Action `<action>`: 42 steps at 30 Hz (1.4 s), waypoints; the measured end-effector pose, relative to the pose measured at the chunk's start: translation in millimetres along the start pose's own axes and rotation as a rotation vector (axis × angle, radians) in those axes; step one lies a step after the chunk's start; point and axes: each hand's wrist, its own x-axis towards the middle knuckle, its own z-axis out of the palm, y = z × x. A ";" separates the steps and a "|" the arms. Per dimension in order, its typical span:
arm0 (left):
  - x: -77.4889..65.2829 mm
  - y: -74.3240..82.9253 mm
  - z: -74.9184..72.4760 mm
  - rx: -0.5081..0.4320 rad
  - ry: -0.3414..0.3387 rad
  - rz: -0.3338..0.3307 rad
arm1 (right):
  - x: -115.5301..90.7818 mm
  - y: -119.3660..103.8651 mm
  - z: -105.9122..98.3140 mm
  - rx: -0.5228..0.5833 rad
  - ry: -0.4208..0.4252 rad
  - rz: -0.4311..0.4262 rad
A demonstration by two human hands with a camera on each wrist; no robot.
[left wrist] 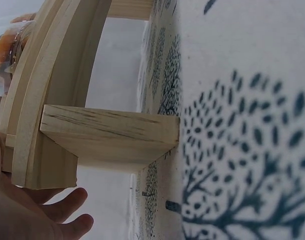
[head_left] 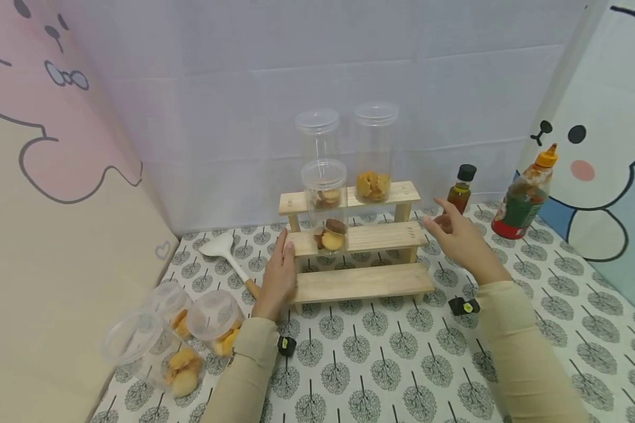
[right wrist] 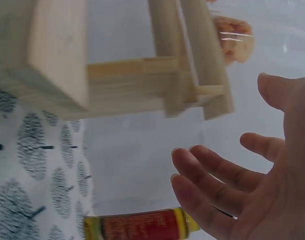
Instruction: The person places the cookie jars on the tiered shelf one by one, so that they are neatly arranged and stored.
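A three-step wooden shelf (head_left: 360,283) stands on the patterned cloth. My left hand (head_left: 278,279) lies along the shelf's left end, its fingers fairly straight and pointing toward the back. In the left wrist view, the left fingers (left wrist: 67,206) extend beside the end of a step. My right hand (head_left: 463,244) is apart from the shelf's right side, with thumb and fingers spread and nothing held. A clear cookie jar (head_left: 325,205) stands on the middle step. On the top step are a nearly hidden-bottomed jar (head_left: 317,138) and a tall jar with yellow cookies (head_left: 373,155).
Three clear cookie jars, one being the large jar (head_left: 156,352), are grouped at the left. A white spatula (head_left: 223,248) with a wooden handle lies behind them. Beyond my right hand stand a black-capped bottle (head_left: 459,191) and a yellow-capped sauce bottle (head_left: 524,197). Fabric walls (head_left: 233,117) surround the table.
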 end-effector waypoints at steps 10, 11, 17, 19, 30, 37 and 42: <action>0.3 0.2 0.1 -0.011 -0.003 0.004 | 9.4 14.8 25.0 0.020 -0.032 0.029; 0.5 0.6 -0.1 -0.012 -0.003 0.006 | 10.2 16.2 27.6 0.021 -0.036 0.030; 1.0 1.3 0.2 -0.002 -0.006 0.015 | 11.4 22.4 38.2 0.010 -0.040 0.005; 0.8 1.4 0.2 0.000 -0.003 0.010 | 12.1 24.8 40.7 0.018 -0.039 -0.003; 1.7 1.5 -1.3 0.002 -0.005 -0.013 | 15.2 28.9 45.5 0.081 -0.045 -0.007; 1.1 2.1 -2.3 0.024 0.003 0.006 | 15.5 28.9 46.6 0.083 -0.046 -0.007; 1.6 6.0 -7.1 0.065 -0.011 0.028 | 14.6 29.5 45.6 0.070 -0.046 -0.027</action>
